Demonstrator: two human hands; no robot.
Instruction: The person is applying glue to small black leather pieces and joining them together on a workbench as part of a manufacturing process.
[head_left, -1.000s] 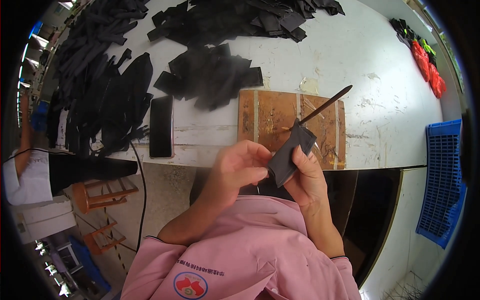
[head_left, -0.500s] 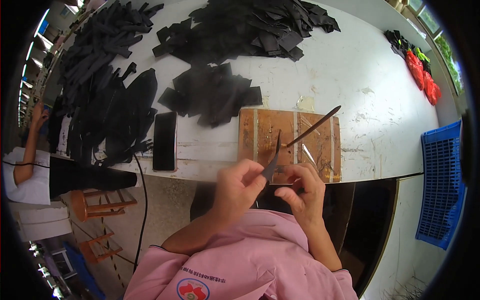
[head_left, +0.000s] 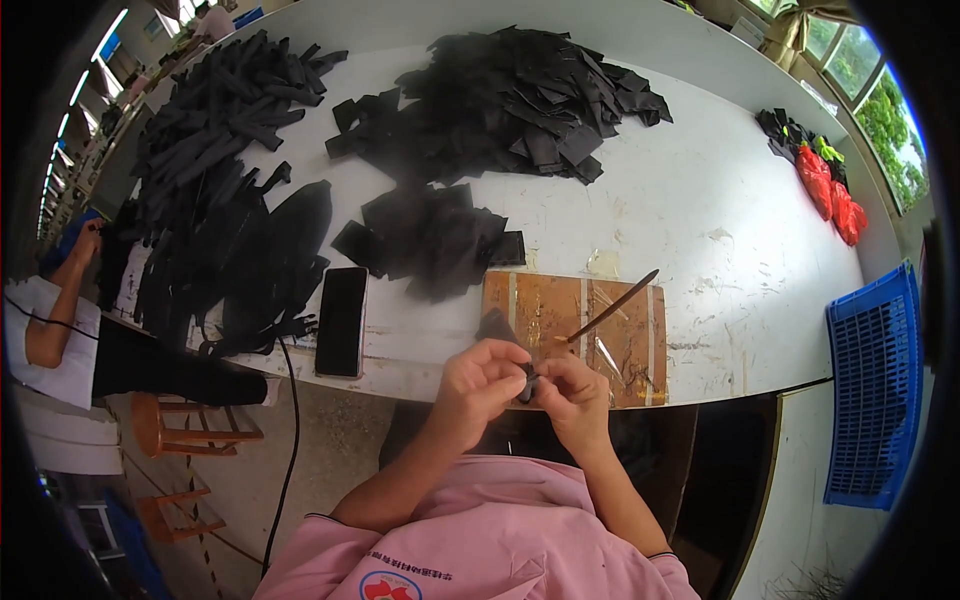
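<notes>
My left hand point(head_left: 476, 388) and my right hand point(head_left: 577, 402) meet over the table's front edge, fingers closed on a small piece of black fabric point(head_left: 495, 326). The fabric's dark tip stands up beyond the left fingers, and its lower end point(head_left: 526, 388) shows between the two thumbs. Just past my hands lies a worn brown board point(head_left: 545, 293) crossed by strips of tape. A thin dark stick point(head_left: 622, 302) slants over the board, its pale end near my right fingers.
Beyond the board are a pile of black pieces point(head_left: 430, 240) and a larger heap point(head_left: 540, 100). A phone point(head_left: 342, 322) lies left, near black fabric parts point(head_left: 225, 260). Red bags point(head_left: 830, 195) and a blue crate point(head_left: 873, 390) stand right. At far left sits another person point(head_left: 60, 330).
My right hand has come in to the left and closed on the fabric beside my left hand. The fabric's tip now leans left. The whole view has shifted, with the table lower in the picture.
</notes>
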